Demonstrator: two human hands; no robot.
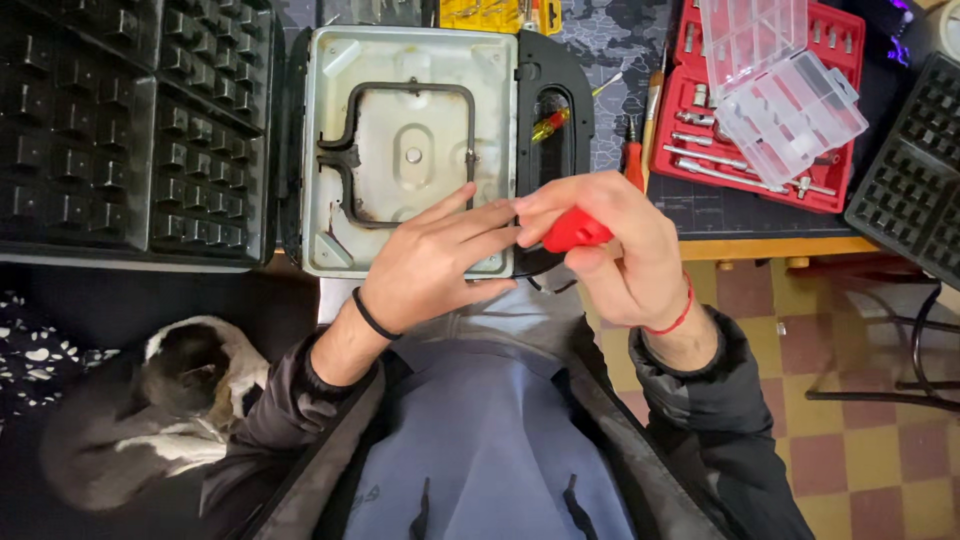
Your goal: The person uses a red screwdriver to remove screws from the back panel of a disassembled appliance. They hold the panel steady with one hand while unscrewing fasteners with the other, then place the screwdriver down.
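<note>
Red screwdriver handle (577, 231) gripped in right hand (620, 250); left hand (440, 260) flat, open (one heating tray (330, 150))

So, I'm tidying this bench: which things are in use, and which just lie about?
In use:
left hand on the opened grey metal appliance shell
right hand gripping the red-handled screwdriver

Lying about:
black waffle plates
red socket tray
clear plastic organiser box
cat

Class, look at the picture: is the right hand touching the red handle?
Touching. The head view shows the right hand wrapped round the red handle.
</note>
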